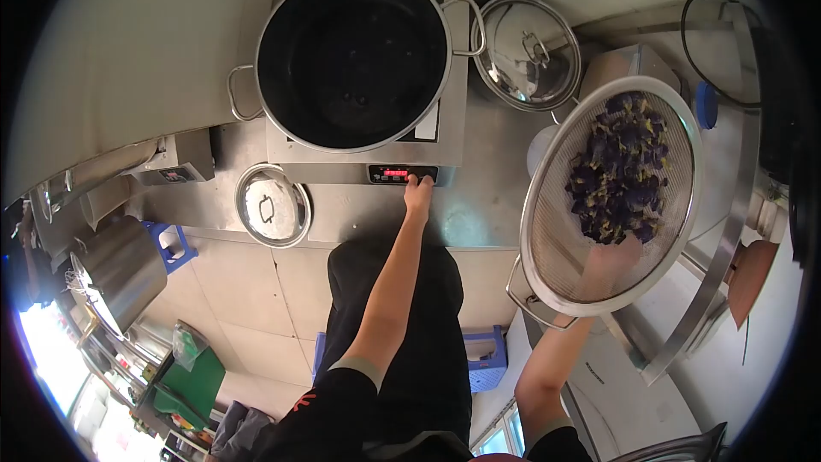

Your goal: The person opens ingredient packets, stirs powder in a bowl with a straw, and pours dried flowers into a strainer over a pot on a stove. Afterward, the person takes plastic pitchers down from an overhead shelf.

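My left hand [417,194] touches the control panel [393,174] of a steel cooker [295,151], a thumb and finger stretched out over its buttons and red digits. On that cooker stands a large two-handled pot [267,103] with dark liquid inside. At the right, my right hand [616,258] shows through the mesh of a big round strainer [552,197], holding it up from beneath. The strainer is tilted, and wet-looking dark purple flowers [622,169] with yellowish bits lie in it. The exact finger grip behind the mesh is blurred.
A lidded steel pot [526,51] stands right of the cooker. A round lid [272,205] lies on the steel counter [479,205]. At the left are a tall steel container [128,274], a blue stool [175,248] and a green bin [192,381]. A metal rail [714,299] runs at the right.
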A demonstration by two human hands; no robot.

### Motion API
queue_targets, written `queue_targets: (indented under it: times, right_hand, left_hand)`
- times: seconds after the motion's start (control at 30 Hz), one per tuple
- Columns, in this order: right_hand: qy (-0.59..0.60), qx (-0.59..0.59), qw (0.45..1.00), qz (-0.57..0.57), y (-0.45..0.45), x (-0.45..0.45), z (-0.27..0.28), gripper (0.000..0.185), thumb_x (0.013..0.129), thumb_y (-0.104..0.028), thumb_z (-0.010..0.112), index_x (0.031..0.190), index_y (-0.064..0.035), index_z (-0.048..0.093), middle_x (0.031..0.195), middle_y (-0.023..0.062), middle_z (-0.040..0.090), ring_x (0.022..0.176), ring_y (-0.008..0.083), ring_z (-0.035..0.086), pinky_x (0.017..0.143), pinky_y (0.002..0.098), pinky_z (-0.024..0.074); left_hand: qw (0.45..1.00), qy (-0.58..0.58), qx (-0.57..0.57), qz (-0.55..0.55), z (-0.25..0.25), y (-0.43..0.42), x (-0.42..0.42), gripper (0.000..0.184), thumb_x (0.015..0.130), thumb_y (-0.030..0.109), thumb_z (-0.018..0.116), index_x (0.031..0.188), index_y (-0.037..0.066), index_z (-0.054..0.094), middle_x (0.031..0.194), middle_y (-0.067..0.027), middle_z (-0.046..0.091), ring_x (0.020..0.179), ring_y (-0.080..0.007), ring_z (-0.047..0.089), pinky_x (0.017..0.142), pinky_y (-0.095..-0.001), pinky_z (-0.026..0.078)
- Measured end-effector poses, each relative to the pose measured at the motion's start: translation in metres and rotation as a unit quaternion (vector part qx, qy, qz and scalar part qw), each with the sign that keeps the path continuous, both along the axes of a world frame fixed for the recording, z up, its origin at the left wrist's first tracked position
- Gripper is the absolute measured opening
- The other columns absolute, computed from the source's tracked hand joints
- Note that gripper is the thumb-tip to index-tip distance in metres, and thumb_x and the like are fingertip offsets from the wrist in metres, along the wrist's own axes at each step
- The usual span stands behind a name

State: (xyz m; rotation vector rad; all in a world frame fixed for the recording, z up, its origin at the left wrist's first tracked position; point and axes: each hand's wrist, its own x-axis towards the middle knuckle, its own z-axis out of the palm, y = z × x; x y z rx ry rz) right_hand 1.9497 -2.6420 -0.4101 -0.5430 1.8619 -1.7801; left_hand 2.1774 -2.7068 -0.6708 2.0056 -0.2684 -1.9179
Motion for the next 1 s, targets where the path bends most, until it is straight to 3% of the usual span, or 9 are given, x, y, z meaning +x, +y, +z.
queue_targets:
  times: [0.07, 0.17, 0.3, 0.33, 0.43, 0.57, 0.77, 0.93, 1.0]
  right_hand:
    - [-0.008, 0.003, 1.000, -0.003, 0.004, 0.005, 0.003, 0.036, 0.081, -0.014, 0.045, 0.115, -0.0012, 0.039, 0.110, 0.0086, 0.046, 0.100, 0.0175, 0.044, 0.085, 0.0292, 0.0358]
    - [-0.019, 0.001, 1.000, 0.000, 0.005, 0.011, 0.009, 0.037, 0.081, -0.013, 0.046, 0.115, -0.0012, 0.039, 0.110, 0.0087, 0.046, 0.100, 0.0176, 0.044, 0.085, 0.0293, 0.0359]
    - [-0.023, 0.010, 0.999, 0.021, -0.011, 0.029, 0.034, 0.038, 0.081, -0.013, 0.046, 0.115, -0.0012, 0.039, 0.111, 0.0088, 0.045, 0.101, 0.0176, 0.043, 0.085, 0.0294, 0.0359]
    - [-0.025, 0.009, 0.999, 0.027, -0.016, 0.035, 0.043, 0.038, 0.080, -0.013, 0.047, 0.116, -0.0012, 0.039, 0.111, 0.0089, 0.045, 0.101, 0.0176, 0.043, 0.086, 0.0295, 0.0359]
    - [-0.039, -0.004, 0.997, 0.064, -0.023, 0.050, 0.080, 0.039, 0.080, -0.013, 0.047, 0.116, -0.0013, 0.038, 0.111, 0.0090, 0.045, 0.101, 0.0177, 0.043, 0.086, 0.0296, 0.0359]
    - [-0.059, -0.032, 0.985, 0.159, -0.042, 0.089, 0.145, 0.039, 0.080, -0.012, 0.048, 0.117, -0.0013, 0.038, 0.112, 0.0091, 0.045, 0.101, 0.0177, 0.043, 0.086, 0.0297, 0.0359]
    - [-0.059, -0.104, 0.938, 0.324, -0.025, 0.187, 0.287, 0.041, 0.079, -0.011, 0.049, 0.117, -0.0014, 0.038, 0.113, 0.0094, 0.045, 0.102, 0.0178, 0.043, 0.086, 0.0299, 0.0359]
    - [-0.066, -0.158, 0.894, 0.414, 0.075, 0.317, 0.408, 0.042, 0.079, -0.011, 0.049, 0.118, -0.0014, 0.037, 0.114, 0.0095, 0.044, 0.103, 0.0179, 0.043, 0.086, 0.0301, 0.0360]
    - [-0.072, -0.157, 0.878, 0.446, 0.099, 0.388, 0.445, 0.043, 0.079, -0.011, 0.050, 0.118, -0.0014, 0.037, 0.114, 0.0096, 0.044, 0.103, 0.0179, 0.043, 0.086, 0.0302, 0.0360]
  left_hand:
    - [0.947, -0.212, -0.174, -0.166, -0.012, 0.003, 0.003, 0.036, 0.067, 0.027, 0.055, 0.098, 0.010, 0.058, 0.087, -0.0164, 0.060, 0.082, -0.0293, 0.057, 0.079, -0.0281, 0.041]
    - [0.906, -0.172, -0.312, -0.229, 0.007, -0.001, -0.007, 0.036, 0.068, 0.026, 0.054, 0.098, 0.008, 0.059, 0.085, -0.0165, 0.060, 0.080, -0.0289, 0.058, 0.074, -0.0307, 0.044]
    - [0.945, -0.089, -0.203, -0.240, 0.099, -0.024, -0.001, 0.029, 0.071, 0.023, 0.050, 0.092, 0.006, 0.061, 0.077, -0.0136, 0.062, 0.071, -0.0213, 0.060, 0.067, -0.0286, 0.045]
    - [0.956, -0.050, -0.247, -0.153, 0.122, -0.023, 0.009, 0.026, 0.074, 0.022, 0.048, 0.088, 0.006, 0.061, 0.076, -0.0113, 0.062, 0.069, -0.0182, 0.059, 0.066, -0.0276, 0.045]
    - [0.963, 0.078, -0.257, 0.005, 0.249, -0.022, 0.047, 0.034, 0.083, 0.030, 0.040, 0.082, 0.003, 0.060, 0.072, -0.0049, 0.061, 0.065, -0.0130, 0.056, 0.063, -0.0276, 0.044]
    - [0.910, 0.294, -0.285, -0.070, 0.401, 0.005, 0.130, 0.057, 0.084, 0.052, 0.028, 0.093, 0.004, 0.058, 0.080, -0.0054, 0.060, 0.070, -0.0125, 0.055, 0.065, -0.0285, 0.043]
    - [0.864, 0.229, -0.399, -0.204, 0.608, 0.117, 0.203, 0.049, 0.084, 0.044, 0.038, 0.114, 0.006, 0.045, 0.094, -0.0065, 0.058, 0.080, -0.0145, 0.055, 0.067, -0.0276, 0.044]
    - [0.838, 0.150, -0.517, -0.086, 0.715, 0.256, 0.287, 0.031, 0.085, 0.031, 0.042, 0.091, 0.003, 0.055, 0.085, -0.0026, 0.060, 0.072, -0.0098, 0.056, 0.062, -0.0246, 0.043]
    - [0.870, 0.155, -0.468, -0.017, 0.767, 0.286, 0.351, 0.028, 0.086, 0.029, 0.043, 0.090, 0.004, 0.055, 0.086, -0.0019, 0.060, 0.071, -0.0086, 0.055, 0.060, -0.0222, 0.042]
